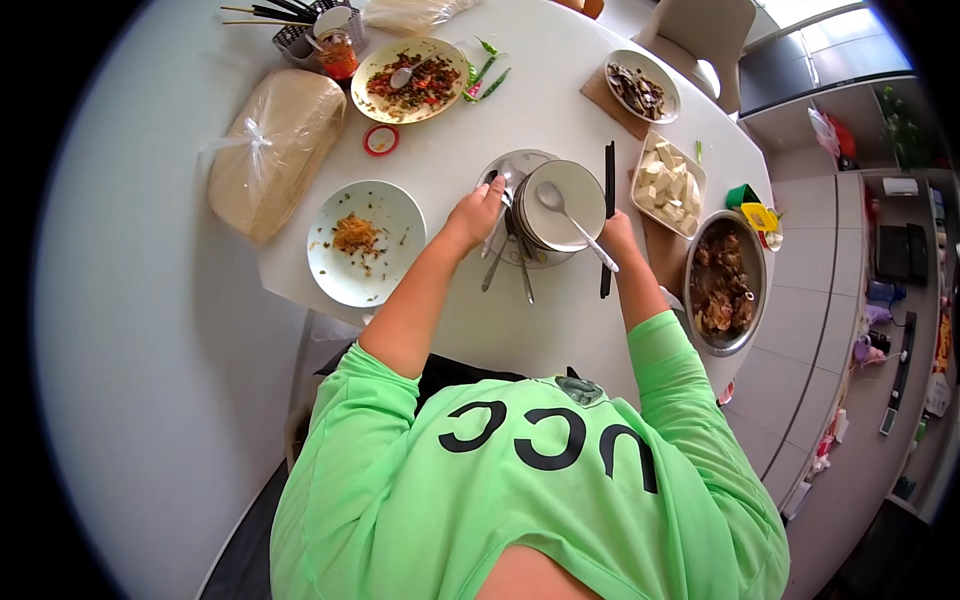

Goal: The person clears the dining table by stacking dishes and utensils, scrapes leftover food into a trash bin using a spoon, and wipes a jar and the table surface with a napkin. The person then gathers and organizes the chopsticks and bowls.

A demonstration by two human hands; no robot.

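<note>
A stack of bowls (571,185) sits on a patterned plate (552,257) in front of me, a metal spoon (551,196) lying in the top bowl. Several more spoons (526,280) stick out on the left of the stack, handles towards me. At the plate's left edge, my left hand (476,213) is closed with its fingertips on a spoon (511,172). Black chopsticks (609,172) stand upright in the picture just right of the bowls. My right hand (619,238) is closed around them, its fingers partly hidden.
To the left are a white bowl (327,275) with food scraps, a bagged stack of flat sheets (285,140) and a plate of chopped peppers (440,95). On the right stand a tray of white cubes (667,187), a metal dish of meat (722,290) and a plate of dark food (640,88).
</note>
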